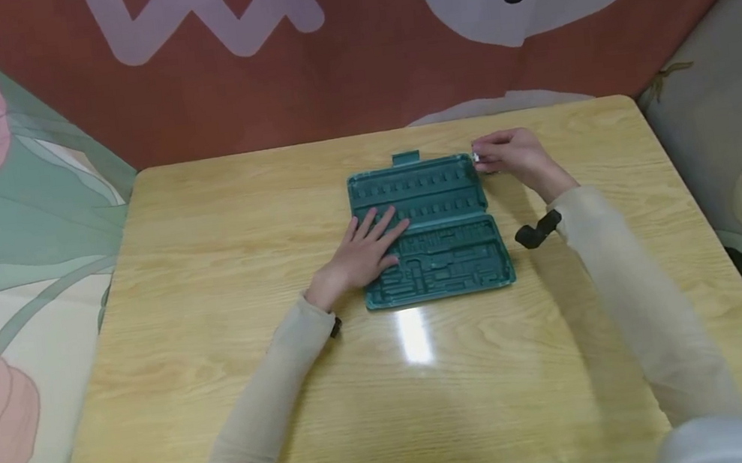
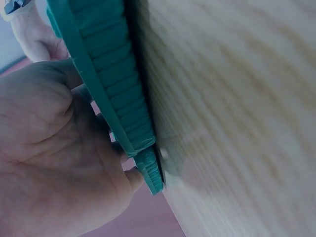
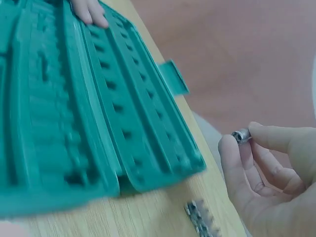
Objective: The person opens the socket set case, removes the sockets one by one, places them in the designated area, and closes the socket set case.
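Observation:
A green plastic tool case (image 1: 438,258) lies unfolded on the table, its moulded slots facing up. My left hand (image 1: 363,255) rests on its left side with the fingers spread. From the left wrist view, the palm (image 2: 54,143) is beside the case's edge (image 2: 111,79). My right hand (image 1: 515,154) is just off the case's far right corner. Between thumb and fingertips it pinches a small metal socket (image 3: 240,136), whose hollow end shows in the right wrist view. Below that hand, a row of small metal sockets (image 3: 201,217) sits on the table beside the case.
The wooden table (image 1: 208,233) meets a red patterned wall (image 1: 329,92) at its far edge. A latch tab (image 1: 405,158) sticks out from the case's far side. A black device (image 1: 537,230) is worn at the right wrist.

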The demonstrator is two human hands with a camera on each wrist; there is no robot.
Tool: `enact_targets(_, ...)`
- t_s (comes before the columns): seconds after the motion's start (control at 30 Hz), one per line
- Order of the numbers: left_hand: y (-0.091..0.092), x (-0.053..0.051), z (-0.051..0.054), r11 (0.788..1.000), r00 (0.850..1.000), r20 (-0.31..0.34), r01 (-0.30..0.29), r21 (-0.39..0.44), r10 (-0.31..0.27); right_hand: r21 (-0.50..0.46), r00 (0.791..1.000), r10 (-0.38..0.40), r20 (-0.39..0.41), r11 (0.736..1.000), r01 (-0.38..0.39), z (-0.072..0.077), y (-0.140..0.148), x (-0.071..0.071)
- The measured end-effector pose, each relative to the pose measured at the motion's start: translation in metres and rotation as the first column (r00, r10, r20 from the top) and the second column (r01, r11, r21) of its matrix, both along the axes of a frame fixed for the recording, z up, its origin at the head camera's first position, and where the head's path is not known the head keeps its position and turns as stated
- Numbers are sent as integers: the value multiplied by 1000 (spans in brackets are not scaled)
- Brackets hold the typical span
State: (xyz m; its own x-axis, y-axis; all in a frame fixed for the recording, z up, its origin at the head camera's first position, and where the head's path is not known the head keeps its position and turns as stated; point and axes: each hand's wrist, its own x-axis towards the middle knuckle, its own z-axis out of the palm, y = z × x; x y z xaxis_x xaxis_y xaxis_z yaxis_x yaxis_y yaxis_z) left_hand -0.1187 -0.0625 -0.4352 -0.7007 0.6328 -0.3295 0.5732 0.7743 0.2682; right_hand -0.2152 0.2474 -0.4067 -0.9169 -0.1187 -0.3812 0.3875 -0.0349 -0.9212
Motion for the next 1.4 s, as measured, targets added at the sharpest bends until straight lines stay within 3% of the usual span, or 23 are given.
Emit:
enact_targets(0.13,-1,1,1,1000,1000,3,-2,2,2,6,1000,-27,-11,1000,27,-1,18,2)
enact_targets(0.23,-2,1,0,1000,1000,1,-2,7,2,97,999,-21,-31,995,23,-3,34,3)
enact_targets(0.37,-1,1,1,1000,1000,2,1,17,-1,252,997,-37,-60,966,51,-1,59,6)
enact_targets(0.57,-2,0,1,1000,1000,23,-10,27,10,366,991,-91,-100,923,122,-10,82,0)
enact_targets(0.77,-2,0,0,1000,999,39,-16,20,16,429,992,-112,-55,895,124,-27,84,-5)
enact_targets(0.97,0,-2,2,1000,1000,19,-5,21,5,468,987,-162,-12,871,149,-31,82,-10)
enact_targets(1.4,0,-3,5,1000,999,42,2,21,-3,604,984,-155,-84,778,174,-36,74,-10)
